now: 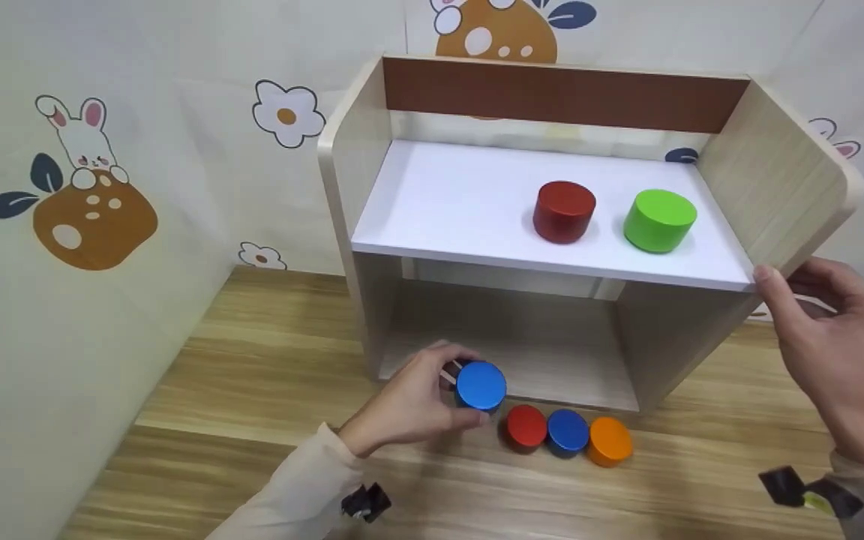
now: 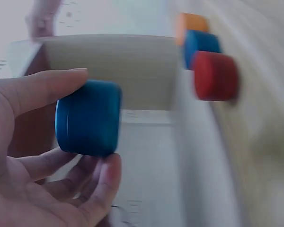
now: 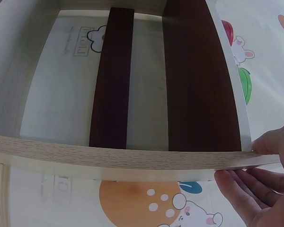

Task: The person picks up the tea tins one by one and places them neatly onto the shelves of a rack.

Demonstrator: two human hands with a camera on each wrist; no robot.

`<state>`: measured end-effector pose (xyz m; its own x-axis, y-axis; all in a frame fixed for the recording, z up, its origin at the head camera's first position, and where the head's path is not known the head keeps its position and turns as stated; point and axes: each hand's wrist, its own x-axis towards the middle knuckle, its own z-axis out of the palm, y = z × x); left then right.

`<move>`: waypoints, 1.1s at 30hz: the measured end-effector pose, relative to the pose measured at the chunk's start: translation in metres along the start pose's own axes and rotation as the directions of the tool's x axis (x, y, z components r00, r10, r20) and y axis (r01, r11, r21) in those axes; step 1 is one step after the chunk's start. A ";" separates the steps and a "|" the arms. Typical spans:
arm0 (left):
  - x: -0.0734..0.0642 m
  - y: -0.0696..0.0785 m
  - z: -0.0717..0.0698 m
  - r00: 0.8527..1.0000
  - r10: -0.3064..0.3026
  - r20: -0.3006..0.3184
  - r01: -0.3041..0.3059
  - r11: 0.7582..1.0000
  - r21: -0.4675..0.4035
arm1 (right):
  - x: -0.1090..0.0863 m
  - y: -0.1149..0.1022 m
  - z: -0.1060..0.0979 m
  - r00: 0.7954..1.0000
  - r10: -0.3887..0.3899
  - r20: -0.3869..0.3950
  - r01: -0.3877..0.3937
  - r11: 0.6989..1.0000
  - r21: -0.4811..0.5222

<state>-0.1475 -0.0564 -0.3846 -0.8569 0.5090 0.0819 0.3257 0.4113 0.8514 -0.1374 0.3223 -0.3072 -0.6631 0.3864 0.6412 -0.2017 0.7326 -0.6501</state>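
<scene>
My left hand (image 1: pixel 421 397) grips a light blue cylinder (image 1: pixel 481 385) between thumb and fingers, in front of the shelf unit's lower compartment. In the left wrist view, the cylinder (image 2: pixel 89 118) hangs clear of the floor. At the far right, my right hand (image 1: pixel 841 330) pinches the side panel of the shelf unit (image 1: pixel 777 180), thumb at the white board's front corner and fingers behind the panel. The right wrist view shows that grip on the panel edge (image 3: pixel 180 160). A red cylinder (image 1: pixel 526 429), a dark blue cylinder (image 1: pixel 568 433) and an orange cylinder (image 1: pixel 610 441) stand in a row right of my left hand.
On the white upper board (image 1: pixel 454 195) stand a dark red cylinder (image 1: pixel 564 211) and a green cylinder (image 1: pixel 659 220). The lower compartment (image 1: pixel 552 341) faces me. Wood-patterned floor (image 1: pixel 252 390) lies in front, and a printed wall (image 1: pixel 199 187) is behind and to the left.
</scene>
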 end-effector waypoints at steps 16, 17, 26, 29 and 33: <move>-0.003 0.089 -0.059 0.989 0.105 -0.107 -0.098 0.993 0.064 | -0.001 0.001 0.000 1.000 -0.012 0.014 0.013 0.998 -0.057; -0.002 0.092 -0.063 0.988 0.110 -0.106 -0.105 0.993 0.058 | -0.001 0.001 0.000 1.000 -0.015 0.016 0.016 0.998 -0.060; 0.025 0.116 -0.092 0.984 0.099 -0.145 -0.103 0.995 -0.015 | 0.000 0.001 -0.001 1.000 -0.009 0.012 0.010 0.998 -0.057; 0.035 0.119 -0.099 0.981 0.084 -0.177 -0.091 0.995 -0.030 | 0.000 0.001 0.000 1.000 -0.004 0.014 0.004 0.998 -0.060; 0.045 0.122 -0.108 0.975 0.047 -0.218 -0.055 0.998 -0.033 | 0.000 0.001 0.000 1.000 0.001 0.018 0.000 0.998 -0.066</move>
<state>-0.1896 -0.0645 -0.2211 -0.9072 0.3506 0.2324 0.3590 0.3575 0.8622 -0.1370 0.3229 -0.3076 -0.6763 0.3767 0.6331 -0.1540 0.7681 -0.6215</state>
